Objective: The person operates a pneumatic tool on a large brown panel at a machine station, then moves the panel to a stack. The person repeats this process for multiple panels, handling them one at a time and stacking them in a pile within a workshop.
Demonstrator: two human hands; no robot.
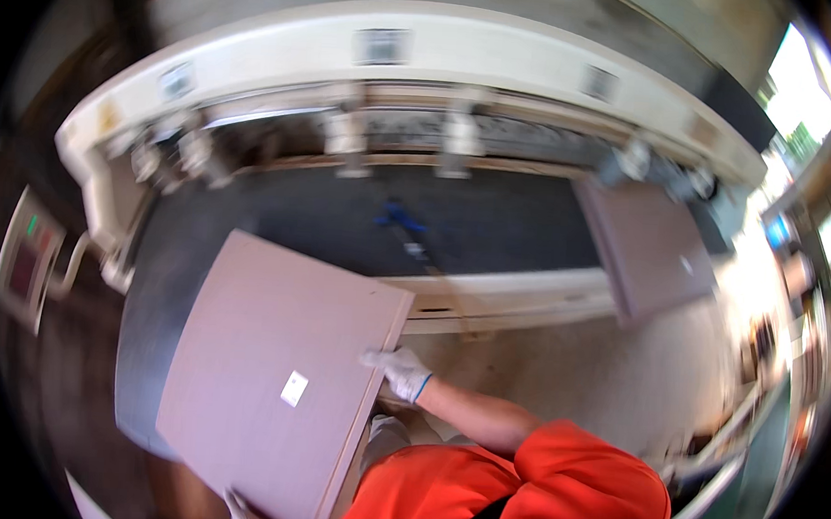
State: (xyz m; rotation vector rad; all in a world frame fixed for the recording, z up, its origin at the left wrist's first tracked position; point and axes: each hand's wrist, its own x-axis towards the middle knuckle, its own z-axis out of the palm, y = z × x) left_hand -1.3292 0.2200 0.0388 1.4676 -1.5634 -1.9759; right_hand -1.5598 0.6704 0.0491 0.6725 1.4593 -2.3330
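Observation:
A large flat mauve panel (271, 318) with a small white label (294, 388) is held in front of me, turned at an angle. My right hand (400, 373), in a whitish glove with a blue cuff, closes on the panel's right edge, fingers on top. At the near edge, my gloved left hand (244, 516) grips the panel near the lower rim of the picture. Much of that hand is cut off or hidden. The panel's far left part overlaps a dark machine bed (324, 203).
A long cream machine beam (492, 52) with white clamps spans the far side. On the bed lies a blue object (399, 214), too blurred to name. Another mauve panel (656, 239) rests at the right. A control box (28, 260) stands at the left.

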